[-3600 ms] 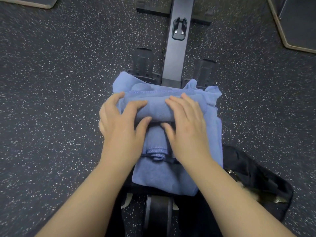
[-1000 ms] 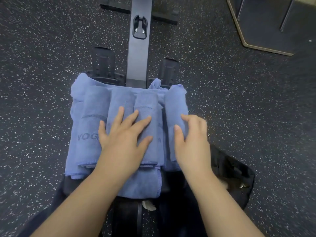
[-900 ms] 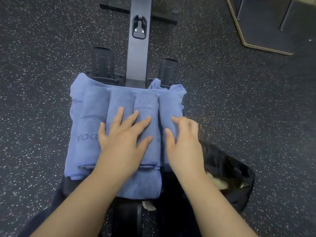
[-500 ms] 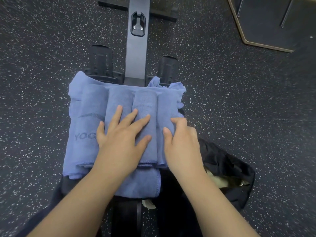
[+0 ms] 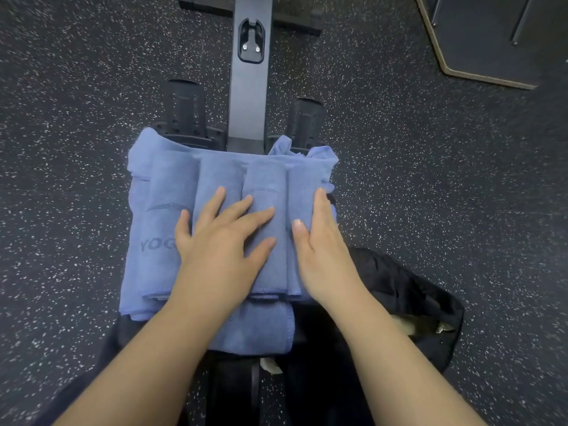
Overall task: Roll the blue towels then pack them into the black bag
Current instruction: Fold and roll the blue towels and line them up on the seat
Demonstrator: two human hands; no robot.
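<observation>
At the centre of the frame the blue towels (image 5: pixel 172 216) lie as soft, matte terry rolls, four plump cylinders side by side on a flat blue layer, one printed with grey letters "YOG". My left hand (image 5: pixel 221 250) rests flat across the middle rolls, its fingers (image 5: pixel 215 201) spread and straight. My right hand (image 5: pixel 322 253) stands on edge against the rightmost roll, fingers straight and pressed together, thumb laid on top of the cloth. The black bag (image 5: pixel 405 290), limp and crinkled, slumps at the lower right with its mouth gaping. A smooth metal rail (image 5: pixel 249 112) runs to the top centre over speckled rubber floor (image 5: pixel 76 118). Compared with a second ago, my right hand has pushed the rightmost roll snug against its neighbour; my left hand has stayed put.
</observation>
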